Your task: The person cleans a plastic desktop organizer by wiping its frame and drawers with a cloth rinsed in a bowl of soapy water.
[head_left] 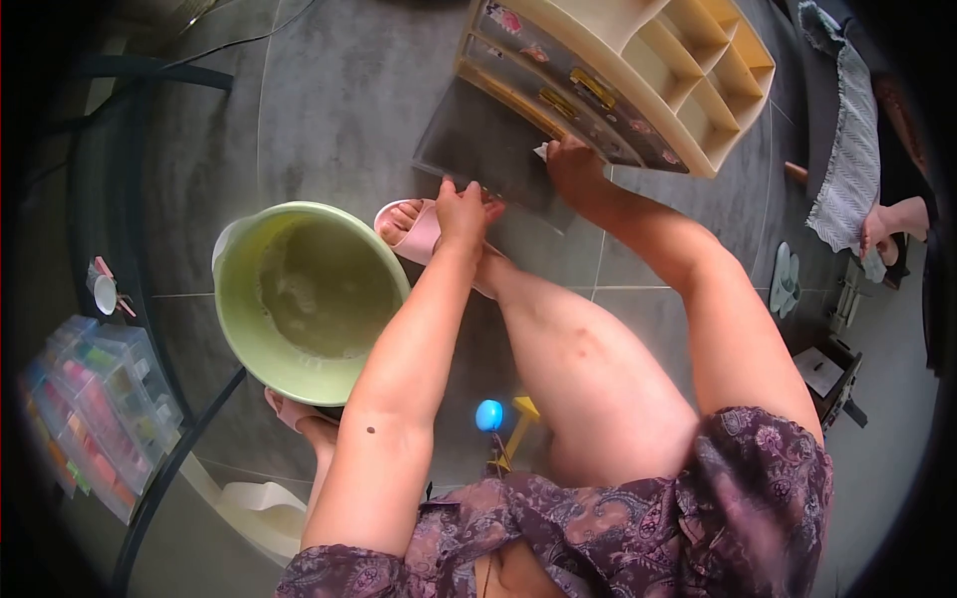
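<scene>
My left hand [467,212] is closed on the near edge of a see-through, smoky drawer [478,130], which sticks out from the lower part of a cream drawer unit [638,70]. Just right of that, my right hand [576,169] is closed at the unit's front, by the drawer's inner end. A small corner of white cloth or tissue [541,151] pokes out from its fingers; the rest is hidden. The unit has clear fronts with flower patterns, gold handles and a top with several open compartments. A green basin [229,299] of cloudy water stands left of my left arm.
Grey tiles [329,120] cover the floor. My pink slippers [424,234] flank the basin. A blue ball-shaped thing [488,415] lies by a yellow piece [520,429]. Clear storage boxes [100,409] stand at left beside a dark frame. Another person's foot [892,224] shows at far right, near green slippers [785,277].
</scene>
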Demonstrator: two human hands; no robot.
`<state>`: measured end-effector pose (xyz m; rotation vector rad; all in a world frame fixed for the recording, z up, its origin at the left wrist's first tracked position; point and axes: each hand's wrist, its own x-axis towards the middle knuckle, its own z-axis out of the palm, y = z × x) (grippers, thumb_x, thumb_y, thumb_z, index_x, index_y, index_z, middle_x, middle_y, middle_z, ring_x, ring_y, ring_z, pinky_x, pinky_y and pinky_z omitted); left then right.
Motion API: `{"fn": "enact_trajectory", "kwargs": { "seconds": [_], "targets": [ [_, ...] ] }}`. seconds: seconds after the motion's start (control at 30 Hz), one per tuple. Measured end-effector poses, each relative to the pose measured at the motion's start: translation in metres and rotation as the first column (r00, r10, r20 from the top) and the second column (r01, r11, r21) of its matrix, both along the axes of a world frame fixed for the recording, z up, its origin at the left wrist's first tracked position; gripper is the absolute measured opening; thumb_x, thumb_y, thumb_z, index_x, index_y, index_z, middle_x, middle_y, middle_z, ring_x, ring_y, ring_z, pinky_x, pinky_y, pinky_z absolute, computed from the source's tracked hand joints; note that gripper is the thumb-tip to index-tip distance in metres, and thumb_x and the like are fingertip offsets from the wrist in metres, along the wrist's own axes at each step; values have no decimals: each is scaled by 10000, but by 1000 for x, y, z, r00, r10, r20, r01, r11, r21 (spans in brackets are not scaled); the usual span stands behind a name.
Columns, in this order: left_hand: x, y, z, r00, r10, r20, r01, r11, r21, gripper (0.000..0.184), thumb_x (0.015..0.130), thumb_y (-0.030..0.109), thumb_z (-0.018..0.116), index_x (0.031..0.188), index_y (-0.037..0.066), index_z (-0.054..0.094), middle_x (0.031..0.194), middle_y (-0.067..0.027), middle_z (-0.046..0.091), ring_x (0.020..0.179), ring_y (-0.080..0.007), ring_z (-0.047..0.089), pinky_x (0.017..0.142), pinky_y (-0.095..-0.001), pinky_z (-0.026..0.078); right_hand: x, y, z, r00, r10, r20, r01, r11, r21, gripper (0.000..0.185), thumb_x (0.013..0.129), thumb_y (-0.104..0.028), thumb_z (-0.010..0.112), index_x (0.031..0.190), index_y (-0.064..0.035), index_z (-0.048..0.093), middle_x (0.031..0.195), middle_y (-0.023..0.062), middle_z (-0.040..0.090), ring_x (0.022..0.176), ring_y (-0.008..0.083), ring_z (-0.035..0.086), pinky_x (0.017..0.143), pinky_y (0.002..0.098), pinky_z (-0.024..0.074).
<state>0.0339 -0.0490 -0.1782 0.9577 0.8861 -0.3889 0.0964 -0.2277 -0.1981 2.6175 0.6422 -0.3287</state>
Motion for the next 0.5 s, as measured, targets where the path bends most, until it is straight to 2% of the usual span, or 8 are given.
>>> {"fn": "enact_trajectory", "kwargs": {
  "seconds": [0.1, 0.2, 0.3, 0.4, 0.5],
  "targets": [
    [-1, -1, -1, 1000, 21, -1, -21, 1000, 2, 619, 880, 56, 427, 1351, -20, 33, 863, -158, 537, 691, -233, 612, 592, -287, 546, -5, 3, 4, 997, 18, -75, -13, 997, 72, 99, 738, -123, 557, 824, -74, 553, 803, 99, 552, 740, 209, 603, 613, 320, 496],
    [0, -2, 2, 1000, 12, -3, -12, 999, 30, 611, 879, 52, 429, 1348, -27, 46, 855, -156, 538, 683, -233, 612, 591, -286, 546, -14, 8, 14, 964, 6, -266, 25, 993, 114, 137, 765, -127, 539, 883, -58, 536, 804, 115, 551, 759, 244, 610, 643, 340, 497],
    [0, -4, 1, 1000, 24, 3, -24, 999, 39, 602, 877, 52, 432, 1344, -35, 63, 842, -154, 540, 674, -229, 613, 581, -284, 546, -21, 9, 12, 901, -58, -430, 170, 959, 228, 167, 781, -117, 531, 928, -39, 514, 835, 154, 561, 784, 295, 608, 678, 370, 494],
    [-1, -5, -1, 1000, 26, 2, -26, 998, 52, 588, 875, 56, 439, 1343, -32, 94, 838, -142, 542, 667, -219, 611, 572, -276, 544, -28, 12, 6, 830, -127, -544, 303, 921, 247, 221, 767, -125, 558, 950, -21, 492, 861, 196, 574, 824, 341, 594, 701, 406, 481],
    [2, 0, -10, 997, -52, 57, 45, 992, 121, 569, 875, 69, 454, 1342, -21, 141, 835, -120, 542, 660, -203, 607, 565, -262, 540, -17, 8, -13, 778, 104, -620, 27, 980, 197, 244, 739, -209, 587, 891, -21, 550, 864, 172, 573, 781, 338, 599, 660, 400, 488]
  ]
}}
